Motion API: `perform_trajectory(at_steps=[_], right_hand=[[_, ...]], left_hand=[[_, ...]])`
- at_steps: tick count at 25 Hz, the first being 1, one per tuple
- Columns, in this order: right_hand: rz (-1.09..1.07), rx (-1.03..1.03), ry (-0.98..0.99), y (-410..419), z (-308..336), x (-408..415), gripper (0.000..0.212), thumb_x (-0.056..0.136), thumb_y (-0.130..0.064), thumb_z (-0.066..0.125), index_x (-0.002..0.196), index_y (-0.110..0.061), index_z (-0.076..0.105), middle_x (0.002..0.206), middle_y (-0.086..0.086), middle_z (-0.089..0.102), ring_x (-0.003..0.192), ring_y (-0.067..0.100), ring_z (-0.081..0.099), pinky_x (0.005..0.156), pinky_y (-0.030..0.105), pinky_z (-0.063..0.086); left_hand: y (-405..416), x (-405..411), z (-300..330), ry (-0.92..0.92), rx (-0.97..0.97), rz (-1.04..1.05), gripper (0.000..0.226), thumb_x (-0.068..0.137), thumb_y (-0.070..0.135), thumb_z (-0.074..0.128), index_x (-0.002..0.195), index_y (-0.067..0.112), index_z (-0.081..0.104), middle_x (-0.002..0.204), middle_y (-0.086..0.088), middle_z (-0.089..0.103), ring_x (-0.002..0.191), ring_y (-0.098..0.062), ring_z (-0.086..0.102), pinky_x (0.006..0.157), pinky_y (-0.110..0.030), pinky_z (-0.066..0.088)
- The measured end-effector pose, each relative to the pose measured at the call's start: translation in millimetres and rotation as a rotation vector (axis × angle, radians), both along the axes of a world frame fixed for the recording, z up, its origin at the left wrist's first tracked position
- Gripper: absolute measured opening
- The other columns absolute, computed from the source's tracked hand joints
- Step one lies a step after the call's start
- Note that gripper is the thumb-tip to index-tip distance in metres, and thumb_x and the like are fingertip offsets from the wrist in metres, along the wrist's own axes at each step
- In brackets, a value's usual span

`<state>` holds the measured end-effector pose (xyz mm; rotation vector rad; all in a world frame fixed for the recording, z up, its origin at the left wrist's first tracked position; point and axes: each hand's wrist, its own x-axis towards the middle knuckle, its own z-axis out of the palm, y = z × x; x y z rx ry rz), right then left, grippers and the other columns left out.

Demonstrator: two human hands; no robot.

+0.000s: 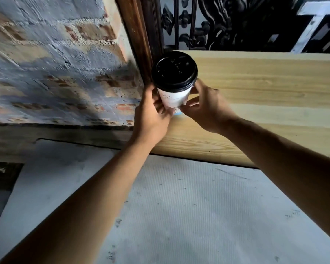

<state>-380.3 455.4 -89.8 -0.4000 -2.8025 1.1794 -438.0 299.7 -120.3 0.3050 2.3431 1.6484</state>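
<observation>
Both hands, left hand (151,113) & right hand (206,107), grip paper cup (174,98) (black lid on) upright on wood counter (265,88).

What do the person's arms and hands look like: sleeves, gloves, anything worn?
Nothing worn that shows. The left hand and right hand have no gloves, rings or bands. The left forearm and right forearm are uncovered to the frame edge: no sleeve, watch or marking in view.

The white paper cup (174,98) carries faint printing, too blurred and small to read
</observation>
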Motion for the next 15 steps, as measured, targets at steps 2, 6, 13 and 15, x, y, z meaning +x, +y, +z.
perform_trajectory(at_steps=[2,6,13,15], right_hand=[[-0.008,0.004,0.002,-1.9,-2.8,0.5,0.046,0.087,-0.024,0.071,0.130,-0.015,0.056,0.123,-0.004,0.073,0.091,0.015,0.075,0.076,0.028,0.054],[-0.036,-0.037,-0.097,-6.3,-3.0,4.0,0.063,0.085,-0.021,0.071,0.144,-0.013,0.049,0.133,0.003,0.070,0.101,0.018,0.074,0.080,0.022,0.049],[-0.167,-0.077,-0.287,-22.9,24.6,60.1,0.087,0.088,-0.029,0.070,0.160,-0.012,0.025,0.153,0.020,0.046,0.135,0.034,0.051,0.104,0.035,0.040],[-0.175,-0.076,-0.280,-32.4,46.2,91.6,0.079,0.090,-0.030,0.069,0.158,-0.014,0.032,0.151,0.018,0.047,0.131,0.033,0.053,0.093,0.032,0.041]], left_hand=[[-0.8,1.2,-0.9,-0.015,-0.001,0.009,0.073,0.084,-0.014,0.072,0.145,0.002,0.036,0.131,-0.023,0.066,0.113,-0.019,0.069,0.099,-0.030,0.058],[-1.2,14.3,2.4,0.002,-0.027,0.007,0.092,0.076,0.001,0.078,0.152,0.011,0.027,0.134,-0.015,0.066,0.120,-0.024,0.067,0.104,-0.042,0.056],[-33.1,79.9,28.3,0.053,-0.064,-0.022,0.106,0.072,0.028,0.076,0.159,0.014,0.018,0.159,-0.009,0.036,0.148,-0.017,0.035,0.122,-0.049,0.036],[-52.8,112.6,42.7,0.129,-0.103,-0.077,0.094,0.079,0.022,0.072,0.158,0.012,0.022,0.160,-0.014,0.036,0.149,-0.025,0.036,0.119,-0.053,0.038]])
